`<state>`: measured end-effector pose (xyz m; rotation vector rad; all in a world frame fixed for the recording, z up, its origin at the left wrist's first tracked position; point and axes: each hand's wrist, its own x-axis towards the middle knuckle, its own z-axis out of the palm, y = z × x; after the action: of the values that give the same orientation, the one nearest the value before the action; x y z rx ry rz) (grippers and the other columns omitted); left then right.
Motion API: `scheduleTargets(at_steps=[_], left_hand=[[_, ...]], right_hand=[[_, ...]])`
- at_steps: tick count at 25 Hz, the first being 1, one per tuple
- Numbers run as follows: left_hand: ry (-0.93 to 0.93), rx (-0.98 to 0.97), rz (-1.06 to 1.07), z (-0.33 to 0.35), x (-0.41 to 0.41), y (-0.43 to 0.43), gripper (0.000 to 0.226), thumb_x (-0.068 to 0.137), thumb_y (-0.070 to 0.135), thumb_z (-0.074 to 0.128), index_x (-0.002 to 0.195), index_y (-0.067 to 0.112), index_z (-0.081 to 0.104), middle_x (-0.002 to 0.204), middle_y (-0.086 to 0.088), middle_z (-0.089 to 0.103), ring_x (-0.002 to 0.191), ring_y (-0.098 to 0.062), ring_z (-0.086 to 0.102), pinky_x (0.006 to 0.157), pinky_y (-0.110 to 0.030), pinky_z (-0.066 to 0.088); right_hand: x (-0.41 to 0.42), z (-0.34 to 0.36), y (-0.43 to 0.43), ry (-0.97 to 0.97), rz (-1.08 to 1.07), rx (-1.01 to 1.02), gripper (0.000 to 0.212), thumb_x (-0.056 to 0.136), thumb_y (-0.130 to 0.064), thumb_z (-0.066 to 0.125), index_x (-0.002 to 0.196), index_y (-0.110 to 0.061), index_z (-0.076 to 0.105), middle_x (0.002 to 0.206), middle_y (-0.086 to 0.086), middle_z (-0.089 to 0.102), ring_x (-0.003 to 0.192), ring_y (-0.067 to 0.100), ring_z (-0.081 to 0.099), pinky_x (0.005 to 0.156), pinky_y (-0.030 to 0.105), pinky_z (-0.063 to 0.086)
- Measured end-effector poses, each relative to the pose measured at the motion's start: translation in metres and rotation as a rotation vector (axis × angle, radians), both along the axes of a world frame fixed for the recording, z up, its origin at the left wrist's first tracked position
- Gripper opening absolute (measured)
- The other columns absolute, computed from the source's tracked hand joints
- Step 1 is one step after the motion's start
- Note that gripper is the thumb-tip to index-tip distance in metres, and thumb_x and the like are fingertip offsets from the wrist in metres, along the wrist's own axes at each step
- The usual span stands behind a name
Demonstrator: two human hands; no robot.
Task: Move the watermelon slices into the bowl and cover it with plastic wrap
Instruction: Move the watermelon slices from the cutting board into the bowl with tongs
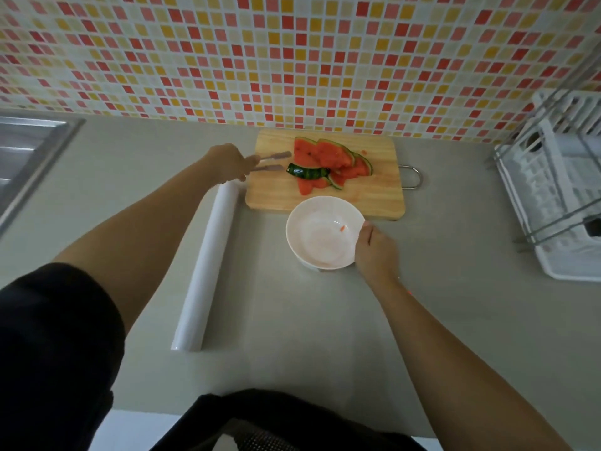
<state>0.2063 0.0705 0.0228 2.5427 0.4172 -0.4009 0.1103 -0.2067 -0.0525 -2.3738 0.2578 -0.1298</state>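
Observation:
Several red watermelon slices with green rind lie piled on a wooden cutting board near the tiled wall. My left hand grips metal tongs, whose two tips are apart just left of the slices. A white bowl stands on the counter in front of the board, holding only a tiny red scrap. My right hand holds the bowl's right rim. A long white roll of plastic wrap lies on the counter left of the bowl.
A steel sink is at the far left. A white dish rack with a wire frame stands at the right. The board has a metal handle loop on its right side. The grey counter's front edge is near my body.

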Motion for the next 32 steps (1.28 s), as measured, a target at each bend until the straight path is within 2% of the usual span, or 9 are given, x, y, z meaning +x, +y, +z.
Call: scheduleTargets(at_steps=[4,6,9,16,18,21,23,27,32], left_hand=[[0.075,-0.067,-0.005,-0.008,-0.003,-0.008,0.048,0.094,0.048,0.049,0.084,0.005,0.068,0.07,-0.001,0.062,0.054,-0.015,0.044,0.051,-0.023,0.036],[0.072,-0.129,0.005,-0.01,-0.001,-0.014,0.045,0.093,0.048,0.051,0.087,0.006,0.068,0.076,0.0,0.064,0.055,-0.013,0.044,0.051,-0.023,0.036],[0.057,-0.081,-0.015,-0.007,0.005,-0.016,0.045,0.091,0.05,0.053,0.089,0.008,0.069,0.085,-0.001,0.067,0.056,-0.014,0.044,0.052,-0.023,0.037],[-0.013,-0.145,0.064,0.002,0.018,-0.016,0.04,0.084,0.043,0.064,0.062,0.01,0.064,0.064,0.0,0.064,0.046,-0.013,0.038,0.046,-0.024,0.032],[0.022,-0.229,0.131,-0.001,0.021,-0.017,0.035,0.083,0.039,0.066,0.067,0.009,0.065,0.064,-0.002,0.063,0.045,-0.012,0.035,0.045,-0.023,0.031],[0.145,-0.482,0.253,-0.011,0.019,-0.022,0.025,0.086,0.034,0.066,0.083,0.009,0.064,0.066,-0.003,0.06,0.034,-0.006,0.028,0.035,-0.017,0.024],[0.179,-0.556,0.282,-0.02,0.015,-0.026,0.024,0.086,0.033,0.066,0.084,0.009,0.064,0.065,-0.001,0.057,0.03,-0.004,0.024,0.031,-0.014,0.019],[0.168,-0.558,0.312,-0.03,0.011,-0.032,0.025,0.087,0.033,0.066,0.077,0.01,0.066,0.062,0.002,0.055,0.031,-0.003,0.025,0.031,-0.014,0.02],[0.119,-0.409,0.214,-0.005,0.014,-0.001,0.027,0.085,0.033,0.068,0.085,0.006,0.071,0.069,-0.002,0.057,0.047,-0.01,0.027,0.044,-0.02,0.024]], right_hand=[[0.001,0.002,0.001,0.026,0.007,-0.012,0.049,0.099,-0.022,0.028,0.086,0.012,0.062,0.093,0.033,0.065,0.087,0.045,0.059,0.074,0.042,0.044],[0.001,0.003,0.001,0.043,-0.012,0.006,0.049,0.099,-0.023,0.029,0.087,0.01,0.062,0.096,0.032,0.065,0.09,0.045,0.059,0.075,0.042,0.044],[0.001,0.003,0.003,0.031,-0.015,-0.004,0.049,0.099,-0.023,0.029,0.088,0.011,0.062,0.096,0.032,0.065,0.091,0.045,0.059,0.075,0.042,0.043],[-0.001,0.001,0.002,0.009,-0.019,-0.002,0.048,0.099,-0.023,0.028,0.089,0.009,0.063,0.094,0.03,0.066,0.09,0.044,0.058,0.072,0.04,0.041],[-0.001,0.0,0.002,0.011,-0.024,0.002,0.048,0.099,-0.024,0.028,0.087,0.008,0.063,0.092,0.029,0.066,0.089,0.043,0.058,0.069,0.038,0.039],[-0.001,-0.001,0.002,0.01,-0.033,-0.002,0.049,0.099,-0.024,0.029,0.087,0.008,0.063,0.092,0.03,0.066,0.087,0.043,0.058,0.065,0.036,0.035],[-0.001,-0.001,0.003,0.012,-0.043,0.007,0.049,0.099,-0.025,0.029,0.087,0.008,0.063,0.093,0.031,0.066,0.088,0.043,0.058,0.065,0.036,0.035],[-0.001,0.0,0.003,0.002,-0.044,0.01,0.048,0.099,-0.024,0.03,0.087,0.009,0.063,0.092,0.032,0.066,0.087,0.044,0.059,0.068,0.039,0.04],[0.0,-0.003,0.001,0.048,-0.05,0.046,0.051,0.099,-0.028,0.028,0.085,0.006,0.064,0.092,0.028,0.067,0.086,0.04,0.059,0.064,0.033,0.031]])
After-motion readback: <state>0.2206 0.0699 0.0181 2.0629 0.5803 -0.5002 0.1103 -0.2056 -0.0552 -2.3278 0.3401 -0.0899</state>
